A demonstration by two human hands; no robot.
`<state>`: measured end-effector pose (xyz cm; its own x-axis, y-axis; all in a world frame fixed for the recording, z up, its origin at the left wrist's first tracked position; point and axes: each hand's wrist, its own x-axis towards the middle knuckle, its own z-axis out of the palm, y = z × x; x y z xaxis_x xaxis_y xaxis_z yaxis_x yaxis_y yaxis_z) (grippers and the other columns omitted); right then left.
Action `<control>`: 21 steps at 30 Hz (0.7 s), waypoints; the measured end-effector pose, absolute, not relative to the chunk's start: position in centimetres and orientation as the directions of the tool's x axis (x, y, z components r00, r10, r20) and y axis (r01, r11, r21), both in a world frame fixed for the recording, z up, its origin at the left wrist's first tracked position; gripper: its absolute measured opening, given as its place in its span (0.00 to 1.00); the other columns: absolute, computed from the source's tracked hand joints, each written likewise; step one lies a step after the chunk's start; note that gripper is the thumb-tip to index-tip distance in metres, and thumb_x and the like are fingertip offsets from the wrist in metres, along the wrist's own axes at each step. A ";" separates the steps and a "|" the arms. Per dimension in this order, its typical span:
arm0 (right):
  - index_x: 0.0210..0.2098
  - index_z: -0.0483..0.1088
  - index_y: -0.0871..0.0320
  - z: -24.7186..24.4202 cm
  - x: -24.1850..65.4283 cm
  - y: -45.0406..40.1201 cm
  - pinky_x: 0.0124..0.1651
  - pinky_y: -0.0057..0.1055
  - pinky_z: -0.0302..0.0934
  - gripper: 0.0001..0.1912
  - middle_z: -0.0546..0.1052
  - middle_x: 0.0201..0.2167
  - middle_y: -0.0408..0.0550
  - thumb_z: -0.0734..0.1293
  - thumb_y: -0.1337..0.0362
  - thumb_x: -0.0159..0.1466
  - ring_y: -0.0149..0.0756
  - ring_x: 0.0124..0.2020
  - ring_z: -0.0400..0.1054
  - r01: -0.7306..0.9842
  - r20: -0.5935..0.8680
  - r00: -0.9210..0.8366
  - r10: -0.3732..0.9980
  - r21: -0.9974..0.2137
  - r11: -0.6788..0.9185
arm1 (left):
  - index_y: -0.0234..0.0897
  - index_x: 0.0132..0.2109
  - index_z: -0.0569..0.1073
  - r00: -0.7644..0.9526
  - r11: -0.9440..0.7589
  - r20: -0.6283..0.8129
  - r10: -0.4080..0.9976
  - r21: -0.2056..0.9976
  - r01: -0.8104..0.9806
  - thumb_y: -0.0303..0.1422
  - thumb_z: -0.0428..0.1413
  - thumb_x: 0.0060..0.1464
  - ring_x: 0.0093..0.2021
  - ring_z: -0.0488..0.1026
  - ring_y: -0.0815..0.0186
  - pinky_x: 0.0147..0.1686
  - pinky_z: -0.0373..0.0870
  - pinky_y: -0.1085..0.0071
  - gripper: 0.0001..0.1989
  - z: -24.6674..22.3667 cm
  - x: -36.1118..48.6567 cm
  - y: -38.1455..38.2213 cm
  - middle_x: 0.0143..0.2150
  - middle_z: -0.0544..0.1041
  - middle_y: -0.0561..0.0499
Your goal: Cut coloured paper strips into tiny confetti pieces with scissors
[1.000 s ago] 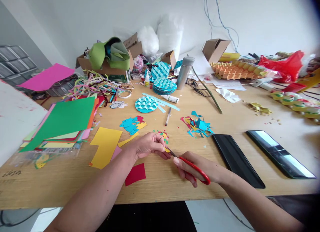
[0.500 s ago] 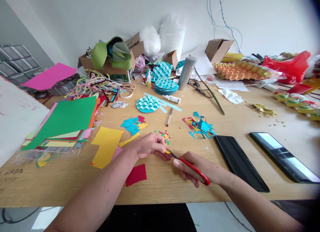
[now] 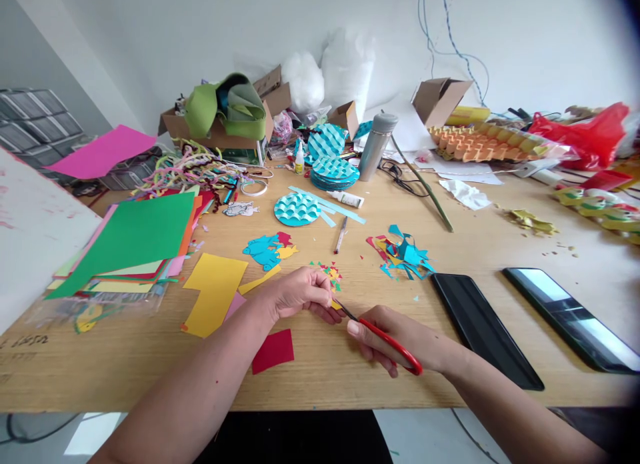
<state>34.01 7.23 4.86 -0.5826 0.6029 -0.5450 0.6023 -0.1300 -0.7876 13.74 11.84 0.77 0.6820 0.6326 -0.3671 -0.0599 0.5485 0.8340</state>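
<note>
One yellow scrap (image 3: 337, 305) pinched in left hand (image 3: 303, 293), at blades of red-handled scissors (image 3: 395, 347) gripped by right hand (image 3: 396, 326).

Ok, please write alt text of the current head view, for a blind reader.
A person's right hand holds red-handled scissors at a small yellow paper piece in the left hand, over a wooden table. Tiny coloured paper bits lie just beyond, with fish cut-outs to the left and a scrap pile to the right.

The pen (image 3: 341, 236) lies on the table (image 3: 320, 387). Left of it lie fish cutouts (image 3: 263, 251), then the paper stack (image 3: 143, 234); right, the scrap pile (image 3: 409, 252); behind, the glue tube (image 3: 349, 199); before it and to the right, the scissors (image 3: 401, 351).
</note>
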 end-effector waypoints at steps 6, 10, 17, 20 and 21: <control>0.21 0.62 0.61 4.6 34.0 7.2 0.15 0.18 0.51 0.30 0.63 0.13 0.39 0.57 0.41 0.62 0.23 0.13 0.58 0.590 -0.534 -0.591 0.604 -0.797 -0.127 | 0.34 0.24 0.68 0.677 0.566 -0.389 0.625 0.823 -0.050 0.26 0.60 0.35 0.28 0.77 0.62 0.32 0.73 0.67 0.07 0.8 13.8 11.8 0.25 0.78 0.46; 0.22 0.62 0.61 4.2 33.9 7.2 0.14 0.17 0.51 0.27 0.63 0.15 0.38 0.59 0.42 0.61 0.22 0.13 0.58 0.582 -0.527 -0.589 0.613 -0.803 -0.131 | 0.34 0.24 0.68 0.673 0.570 -0.398 0.624 0.821 -0.042 0.26 0.59 0.35 0.27 0.77 0.63 0.32 0.73 0.67 0.06 0.9 13.8 11.8 0.25 0.78 0.46; 0.21 0.62 0.61 4.0 33.9 7.2 0.13 0.17 0.49 0.26 0.63 0.14 0.38 0.60 0.44 0.61 0.21 0.12 0.58 0.580 -0.531 -0.577 0.621 -0.801 -0.147 | 0.34 0.24 0.68 0.674 0.560 -0.390 0.627 0.827 -0.043 0.26 0.60 0.35 0.28 0.77 0.63 0.32 0.72 0.67 0.07 0.8 13.8 11.8 0.26 0.79 0.46; 0.22 0.62 0.61 4.0 34.0 7.3 0.12 0.17 0.49 0.26 0.64 0.14 0.39 0.60 0.44 0.62 0.22 0.12 0.58 0.579 -0.540 -0.575 0.615 -0.800 -0.161 | 0.34 0.24 0.68 0.673 0.555 -0.382 0.633 0.830 -0.052 0.26 0.60 0.35 0.28 0.77 0.63 0.33 0.72 0.67 0.07 0.8 13.8 11.8 0.26 0.79 0.46; 0.22 0.62 0.61 4.0 34.0 7.3 0.12 0.17 0.49 0.27 0.64 0.14 0.39 0.59 0.43 0.61 0.22 0.12 0.58 0.581 -0.544 -0.572 0.614 -0.797 -0.166 | 0.34 0.24 0.68 0.673 0.554 -0.380 0.635 0.830 -0.055 0.26 0.59 0.35 0.28 0.77 0.63 0.32 0.72 0.67 0.06 0.8 13.8 11.8 0.26 0.79 0.46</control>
